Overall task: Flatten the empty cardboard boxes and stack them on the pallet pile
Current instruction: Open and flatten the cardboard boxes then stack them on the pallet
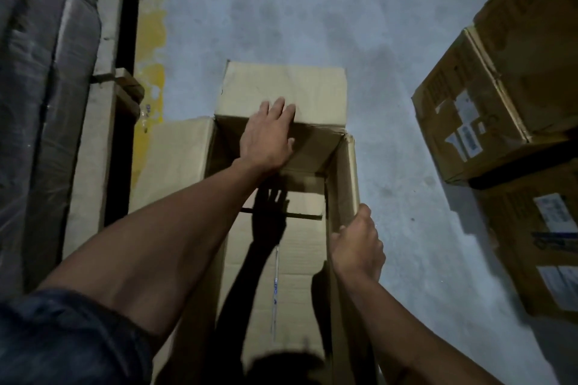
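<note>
Open-topped brown corrugated cardboard box (281, 259) stands on the grey concrete floor (312, 9) directly below us, top flaps folded outward, nothing inside but our own shadows.

Our left hand (267, 134) reaches over the far rim, fingers straight and spread, palm laid flat on the far flap (281, 87). Our right hand (356, 244) grips the top edge of the right-hand wall (342, 181), fingers curled over it, thumb on the outer side.

Judgement: we are at the start of collapsing this box; its floor panels look closed, a dark seam showing just below the left hand.

To do it well, we should hold the right wall firm as an anchor, press with the left palm rather than fingertips, and push opposite corners toward each other so the walls fold along existing creases. The bottom probably needs opening first.

Stacked brown printed cartons with white labels (500, 109) stand well right of the right hand. The pallet pile cannot be identified with certainty.
</note>
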`<state>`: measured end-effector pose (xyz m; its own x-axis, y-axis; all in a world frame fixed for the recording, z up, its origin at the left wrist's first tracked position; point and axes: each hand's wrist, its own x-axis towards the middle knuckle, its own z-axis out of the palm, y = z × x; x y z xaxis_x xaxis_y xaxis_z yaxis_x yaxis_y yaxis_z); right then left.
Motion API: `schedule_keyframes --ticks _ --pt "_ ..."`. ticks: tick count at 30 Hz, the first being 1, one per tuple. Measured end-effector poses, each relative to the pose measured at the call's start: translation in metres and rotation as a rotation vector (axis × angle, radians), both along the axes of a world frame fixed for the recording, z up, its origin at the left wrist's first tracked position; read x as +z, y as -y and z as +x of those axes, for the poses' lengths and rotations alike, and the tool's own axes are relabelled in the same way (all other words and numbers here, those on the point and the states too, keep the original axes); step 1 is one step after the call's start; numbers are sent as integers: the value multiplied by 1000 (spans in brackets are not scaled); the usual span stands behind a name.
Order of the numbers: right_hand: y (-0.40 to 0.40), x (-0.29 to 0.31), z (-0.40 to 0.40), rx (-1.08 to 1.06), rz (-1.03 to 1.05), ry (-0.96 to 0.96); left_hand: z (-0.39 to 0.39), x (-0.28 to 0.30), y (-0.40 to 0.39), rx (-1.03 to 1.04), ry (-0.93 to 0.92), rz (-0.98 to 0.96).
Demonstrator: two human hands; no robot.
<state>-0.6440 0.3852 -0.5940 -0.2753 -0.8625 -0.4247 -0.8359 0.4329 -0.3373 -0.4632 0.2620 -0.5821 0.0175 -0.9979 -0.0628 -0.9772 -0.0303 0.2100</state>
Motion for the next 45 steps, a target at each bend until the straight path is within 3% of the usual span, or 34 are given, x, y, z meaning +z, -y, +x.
schedule_keyframes --ticks 2,8,13,19,23,33,45 --pt "0 -1 0 11 -3 -1 3 -9 5 -59 102 -20" --pt "1 -6 1 24 -9 -9 2 -16 14 -67 131 -67" --pt "1 -6 2 24 -7 -24 3 -11 20 28 52 5" --pt "1 -4 3 10 -25 -21 2 -5 4 -28 37 46" --pt "-1 -2 1 5 -46 -17 4 9 -39 118 7 17" --pt "-40 19 -16 43 87 -43 51 19 -205 440 -30 206" --pt "-130 26 -31 -5 225 -157 36 -5 -322 536 -195 343"
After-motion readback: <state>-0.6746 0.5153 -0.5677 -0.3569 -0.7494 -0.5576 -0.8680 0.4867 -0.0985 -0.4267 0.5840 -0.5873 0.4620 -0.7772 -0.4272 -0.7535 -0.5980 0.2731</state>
